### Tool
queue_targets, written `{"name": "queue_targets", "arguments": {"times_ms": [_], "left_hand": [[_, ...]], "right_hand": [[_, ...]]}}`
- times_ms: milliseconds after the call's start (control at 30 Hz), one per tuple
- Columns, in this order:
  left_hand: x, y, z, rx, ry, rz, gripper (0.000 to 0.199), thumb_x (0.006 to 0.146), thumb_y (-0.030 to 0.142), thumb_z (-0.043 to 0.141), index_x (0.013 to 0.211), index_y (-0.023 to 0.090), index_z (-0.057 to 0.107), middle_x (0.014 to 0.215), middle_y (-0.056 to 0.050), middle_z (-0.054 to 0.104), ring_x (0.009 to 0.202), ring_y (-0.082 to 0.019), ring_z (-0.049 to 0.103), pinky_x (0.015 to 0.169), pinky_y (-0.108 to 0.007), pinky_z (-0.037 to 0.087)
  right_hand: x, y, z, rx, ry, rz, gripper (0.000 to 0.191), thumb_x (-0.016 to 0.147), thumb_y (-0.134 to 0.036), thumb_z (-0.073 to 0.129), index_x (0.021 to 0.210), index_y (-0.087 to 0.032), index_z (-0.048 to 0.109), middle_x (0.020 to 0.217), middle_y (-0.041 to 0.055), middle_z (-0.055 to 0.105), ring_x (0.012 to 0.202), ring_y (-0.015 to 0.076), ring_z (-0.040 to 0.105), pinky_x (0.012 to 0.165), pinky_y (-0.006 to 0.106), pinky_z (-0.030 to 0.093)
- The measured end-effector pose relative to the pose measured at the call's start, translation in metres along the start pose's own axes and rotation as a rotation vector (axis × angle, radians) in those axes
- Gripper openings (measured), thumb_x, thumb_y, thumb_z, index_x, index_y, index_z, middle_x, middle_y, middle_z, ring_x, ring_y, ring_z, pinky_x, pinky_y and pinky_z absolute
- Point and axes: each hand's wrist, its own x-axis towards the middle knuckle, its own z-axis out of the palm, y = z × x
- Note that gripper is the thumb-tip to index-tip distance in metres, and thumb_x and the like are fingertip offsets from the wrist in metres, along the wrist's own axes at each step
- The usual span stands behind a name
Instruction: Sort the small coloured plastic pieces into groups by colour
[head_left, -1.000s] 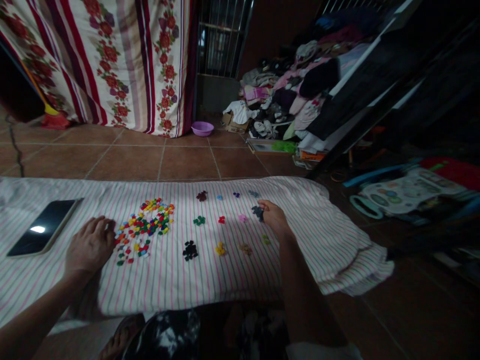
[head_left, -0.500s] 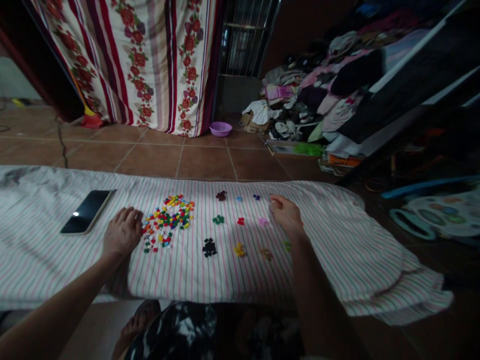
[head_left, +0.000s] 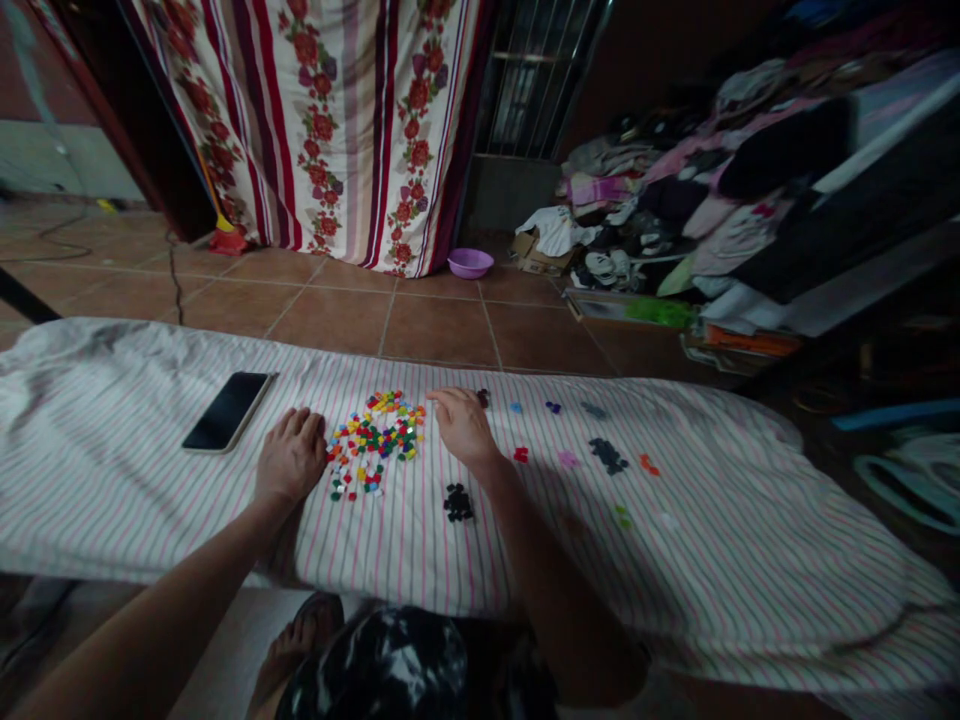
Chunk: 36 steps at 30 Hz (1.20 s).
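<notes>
- On the striped cloth in front of me, the mixed pile of small colored pieces lies between my two hands.
- At the pile's left edge, my left hand rests palm down, its fingers loosely bent and only slightly apart, its fingertips just beside the nearest pieces.
- Just past the pile's right edge, my right hand reaches in with its fingers pointing left, close together in a narrow shape; I can't tell whether they hold a piece.
- Beside my right hand, partly behind it, are the brown pieces; the black pieces sit nearer to me, left of my right forearm.
- To the right of that hand, small groups lie apart from one another: red pieces, pink pieces, dark gray pieces and orange pieces.
- Farther from me are light blue pieces and dark blue pieces; light green pieces lie nearer.
- Left of my left hand lies a phone, its dark screen up.
</notes>
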Motion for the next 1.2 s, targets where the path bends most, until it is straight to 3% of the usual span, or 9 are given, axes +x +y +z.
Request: {"name": "queue_targets", "arguments": {"times_ms": [200, 433, 733, 1000, 1200], "left_hand": [[0.001, 0.004, -0.002, -0.014, -0.004, -0.034, 0.032, 0.089, 0.023, 0.038, 0.112, 0.017, 0.060, 0.128, -0.013, 0.059, 0.127, -0.030, 0.047, 0.102, -0.044, 0.042], [0.002, 0.006, -0.005, -0.029, -0.022, -0.046, 0.032, 0.090, 0.021, 0.038, 0.112, 0.017, 0.061, 0.130, -0.014, 0.057, 0.127, -0.030, 0.047, 0.104, -0.046, 0.040], [0.002, 0.007, -0.006, -0.040, -0.015, -0.056, 0.032, 0.088, 0.020, 0.041, 0.113, 0.017, 0.059, 0.132, -0.014, 0.056, 0.129, -0.031, 0.045, 0.103, -0.046, 0.039], [0.002, 0.007, -0.007, -0.053, -0.029, -0.059, 0.031, 0.088, 0.021, 0.040, 0.112, 0.015, 0.060, 0.131, -0.015, 0.056, 0.129, -0.032, 0.044, 0.104, -0.046, 0.039], [0.001, 0.007, -0.004, -0.040, -0.006, -0.051, 0.031, 0.089, 0.021, 0.040, 0.113, 0.015, 0.059, 0.131, -0.015, 0.056, 0.129, -0.032, 0.044, 0.103, -0.045, 0.039]], "right_hand": [[0.012, -0.032, 0.043, -0.003, -0.091, -0.032, 0.043, 0.088, -0.004, 0.040, 0.112, -0.020, 0.071, 0.112, 0.0086, 0.070, 0.108, 0.0228, 0.052, 0.099, 0.038, 0.038], [0.020, -0.039, 0.069, -0.019, -0.094, -0.028, 0.040, 0.091, -0.011, 0.041, 0.115, -0.024, 0.071, 0.108, 0.0079, 0.070, 0.107, 0.0236, 0.049, 0.097, 0.039, 0.037], [0.029, -0.025, 0.064, -0.225, -0.126, 0.069, 0.031, 0.094, -0.020, 0.044, 0.102, -0.020, 0.074, 0.098, 0.0093, 0.070, 0.099, 0.0237, 0.051, 0.093, 0.036, 0.037], [0.045, -0.036, 0.059, -0.386, -0.254, 0.082, 0.030, 0.092, -0.018, 0.046, 0.103, -0.021, 0.074, 0.100, 0.0097, 0.070, 0.100, 0.0228, 0.051, 0.090, 0.033, 0.036], [0.051, -0.044, 0.055, -0.380, -0.351, 0.050, 0.035, 0.090, -0.009, 0.045, 0.110, -0.018, 0.072, 0.105, 0.0112, 0.070, 0.105, 0.0229, 0.052, 0.092, 0.031, 0.034]]}}
